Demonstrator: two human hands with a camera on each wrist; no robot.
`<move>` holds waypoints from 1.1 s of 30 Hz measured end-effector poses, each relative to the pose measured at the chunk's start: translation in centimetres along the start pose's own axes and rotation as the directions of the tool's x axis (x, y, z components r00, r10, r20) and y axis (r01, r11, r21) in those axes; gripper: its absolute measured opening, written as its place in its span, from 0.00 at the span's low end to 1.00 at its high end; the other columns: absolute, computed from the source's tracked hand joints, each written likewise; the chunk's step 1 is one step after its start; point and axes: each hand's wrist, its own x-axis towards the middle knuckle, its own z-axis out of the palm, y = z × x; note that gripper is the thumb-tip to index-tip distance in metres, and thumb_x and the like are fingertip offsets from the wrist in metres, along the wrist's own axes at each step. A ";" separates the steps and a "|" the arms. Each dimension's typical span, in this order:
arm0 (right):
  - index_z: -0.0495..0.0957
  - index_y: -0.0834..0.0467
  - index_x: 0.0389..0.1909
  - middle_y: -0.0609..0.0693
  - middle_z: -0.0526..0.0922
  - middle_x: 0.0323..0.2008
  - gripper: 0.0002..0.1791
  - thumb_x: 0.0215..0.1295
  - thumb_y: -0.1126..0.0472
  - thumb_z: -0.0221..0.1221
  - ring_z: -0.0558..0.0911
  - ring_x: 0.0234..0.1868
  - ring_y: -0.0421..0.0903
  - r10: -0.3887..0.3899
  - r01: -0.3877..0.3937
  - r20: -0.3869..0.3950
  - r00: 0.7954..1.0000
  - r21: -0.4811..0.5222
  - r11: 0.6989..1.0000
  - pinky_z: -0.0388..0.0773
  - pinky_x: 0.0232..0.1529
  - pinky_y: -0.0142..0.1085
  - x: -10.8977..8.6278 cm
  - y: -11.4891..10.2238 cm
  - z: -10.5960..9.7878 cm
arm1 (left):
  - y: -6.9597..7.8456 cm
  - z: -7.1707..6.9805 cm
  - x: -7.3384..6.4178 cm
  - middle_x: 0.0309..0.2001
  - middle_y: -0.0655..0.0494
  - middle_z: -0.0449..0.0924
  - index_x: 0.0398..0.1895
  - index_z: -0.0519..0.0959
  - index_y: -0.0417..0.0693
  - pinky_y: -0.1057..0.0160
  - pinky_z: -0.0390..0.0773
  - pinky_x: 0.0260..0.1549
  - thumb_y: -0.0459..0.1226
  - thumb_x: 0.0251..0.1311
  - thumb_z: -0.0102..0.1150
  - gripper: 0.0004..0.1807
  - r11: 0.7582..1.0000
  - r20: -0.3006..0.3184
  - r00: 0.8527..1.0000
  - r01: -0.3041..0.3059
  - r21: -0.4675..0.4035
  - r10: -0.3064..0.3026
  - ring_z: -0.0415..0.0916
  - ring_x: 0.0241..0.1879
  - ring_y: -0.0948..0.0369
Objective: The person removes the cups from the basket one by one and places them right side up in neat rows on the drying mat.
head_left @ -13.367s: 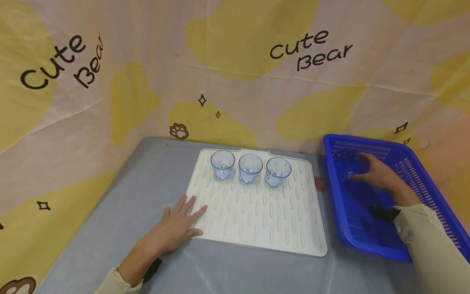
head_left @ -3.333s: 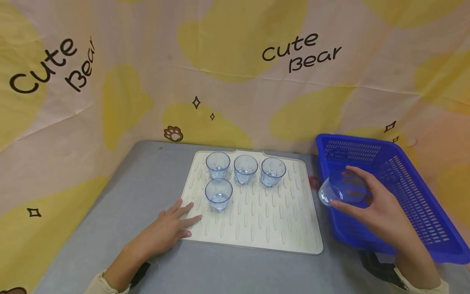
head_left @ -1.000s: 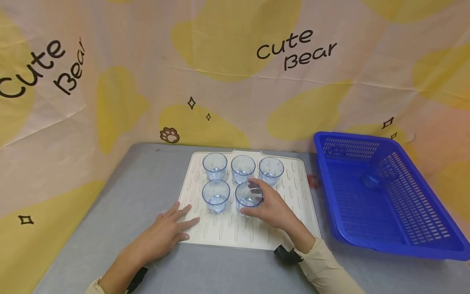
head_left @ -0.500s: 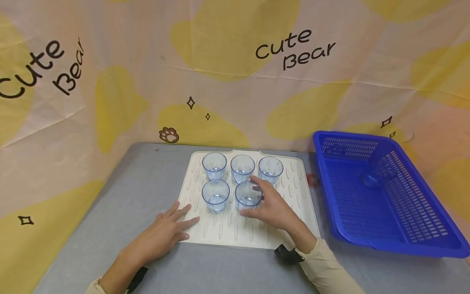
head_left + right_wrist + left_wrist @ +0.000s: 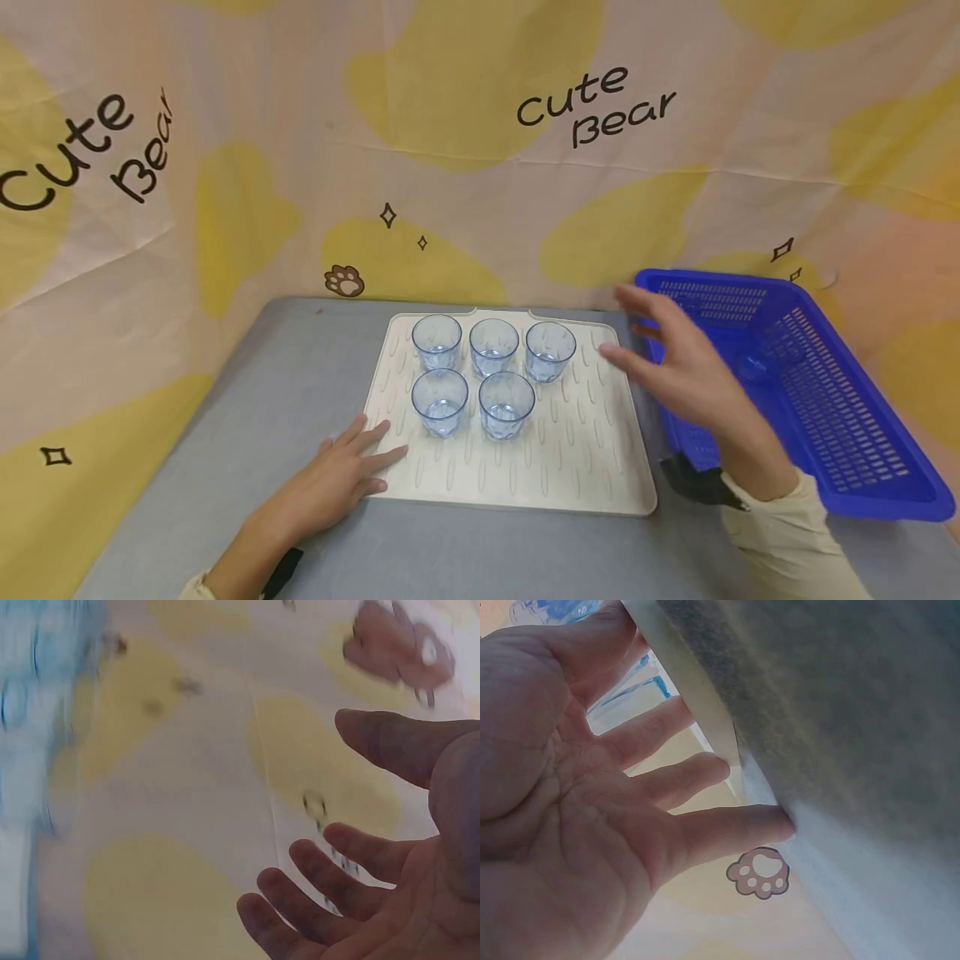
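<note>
Several clear bluish glasses stand upright on a white ridged draining mat (image 5: 555,487) in the head view. Three form the back row, among them the right-hand back glass (image 5: 551,354). In front of them are the front left glass (image 5: 440,404) and the front right glass (image 5: 507,407). My left hand (image 5: 337,479) rests with spread fingers on the mat's left edge. My right hand (image 5: 693,371) is in the air between mat and basket, fingers apart and holding nothing; the right wrist view shows the bare palm too.
A blue plastic basket (image 5: 885,500) with slotted walls stands right of the mat. Inside it lies at least one more glass (image 5: 757,365), partly see-through against the blue. A patterned cloth (image 5: 450,100) hangs behind the grey table (image 5: 315,358).
Since the oldest frame, two glasses have been added in a front row. In the last half second my right hand let go of the front right glass and moved right toward the basket.
</note>
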 end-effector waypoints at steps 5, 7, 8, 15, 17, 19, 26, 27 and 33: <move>0.48 0.56 0.79 0.67 0.58 0.75 0.43 0.71 0.48 0.58 0.63 0.70 0.72 0.192 -0.192 -0.009 0.981 -0.060 0.979 0.64 0.62 0.67 0.3 4.0 -6.1 | 0.0 -0.1 -0.1 0.73 0.44 0.66 0.66 0.76 0.62 0.23 0.65 0.53 0.42 0.62 0.64 0.27 0.999 -0.031 0.999 -0.036 0.009 0.036 0.55 0.73 0.32; 0.44 0.57 0.80 0.70 0.55 0.75 0.45 0.72 0.47 0.57 0.62 0.70 0.75 0.252 -0.252 -0.003 0.968 -0.078 0.965 0.63 0.60 0.68 0.5 5.8 -7.7 | -0.1 -0.1 -0.2 0.72 0.43 0.67 0.65 0.77 0.61 0.23 0.66 0.52 0.42 0.62 0.64 0.27 0.999 -0.048 0.998 -0.051 0.013 0.052 0.56 0.72 0.32; 0.44 0.58 0.80 0.71 0.55 0.75 0.45 0.72 0.47 0.57 0.61 0.69 0.76 0.268 -0.267 -0.007 0.963 -0.088 0.960 0.63 0.60 0.69 0.6 6.7 -8.2 | -0.1 -0.1 -0.2 0.72 0.43 0.67 0.65 0.77 0.61 0.22 0.66 0.51 0.41 0.62 0.64 0.26 0.998 -0.052 0.997 -0.057 0.013 0.057 0.57 0.72 0.32; 0.47 0.71 0.76 0.78 0.56 0.71 0.46 0.71 0.49 0.58 0.61 0.66 0.80 0.271 -0.274 -0.043 0.962 -0.230 0.934 0.62 0.59 0.70 0.1 11.8 -9.9 | -0.1 -0.1 -0.4 0.72 0.42 0.67 0.65 0.77 0.62 0.21 0.65 0.50 0.42 0.62 0.64 0.26 0.998 -0.056 0.996 -0.067 -0.003 0.066 0.57 0.72 0.31; 0.47 0.73 0.75 0.79 0.56 0.70 0.46 0.72 0.48 0.57 0.60 0.66 0.80 0.291 -0.290 -0.036 0.956 -0.259 0.921 0.60 0.60 0.70 -0.2 13.3 -10.2 | 0.0 -0.1 -0.4 0.72 0.42 0.67 0.65 0.77 0.62 0.21 0.66 0.50 0.42 0.62 0.64 0.26 0.997 -0.061 0.995 -0.073 0.004 0.073 0.57 0.72 0.31; 0.49 0.75 0.73 0.81 0.57 0.68 0.46 0.72 0.48 0.57 0.59 0.66 0.80 0.309 -0.303 -0.029 0.951 -0.297 0.905 0.60 0.59 0.70 -0.4 14.8 -10.6 | 0.0 0.0 -0.3 0.72 0.42 0.67 0.65 0.77 0.62 0.22 0.66 0.50 0.42 0.62 0.64 0.26 0.997 -0.062 0.995 -0.078 0.008 0.079 0.57 0.72 0.31; 0.53 0.81 0.68 0.88 0.56 0.63 0.45 0.68 0.50 0.59 0.59 0.61 0.84 0.348 -0.328 -0.028 0.937 -0.414 0.849 0.59 0.57 0.72 -1.1 18.8 -11.4 | 0.1 0.1 -0.1 0.72 0.42 0.67 0.65 0.77 0.61 0.22 0.65 0.51 0.41 0.63 0.63 0.26 0.996 -0.064 0.994 -0.084 0.004 0.084 0.57 0.72 0.32; 0.51 0.80 0.69 0.88 0.54 0.64 0.46 0.68 0.49 0.58 0.58 0.61 0.84 0.365 -0.342 -0.022 0.931 -0.404 0.848 0.59 0.57 0.72 -1.2 19.1 -11.5 | 0.1 0.2 -0.1 0.72 0.42 0.67 0.65 0.77 0.62 0.22 0.65 0.51 0.41 0.63 0.63 0.26 0.996 -0.064 0.994 -0.085 0.004 0.085 0.57 0.72 0.32; 0.37 0.78 0.73 0.85 0.39 0.70 0.50 0.72 0.49 0.53 0.53 0.65 0.85 0.472 -0.453 0.019 0.882 -0.245 0.857 0.59 0.59 0.73 -1.4 19.9 -11.4 | -0.1 0.1 -0.2 0.71 0.41 0.68 0.65 0.77 0.60 0.22 0.66 0.51 0.41 0.62 0.64 0.26 0.997 -0.074 0.994 -0.076 0.016 0.077 0.58 0.71 0.31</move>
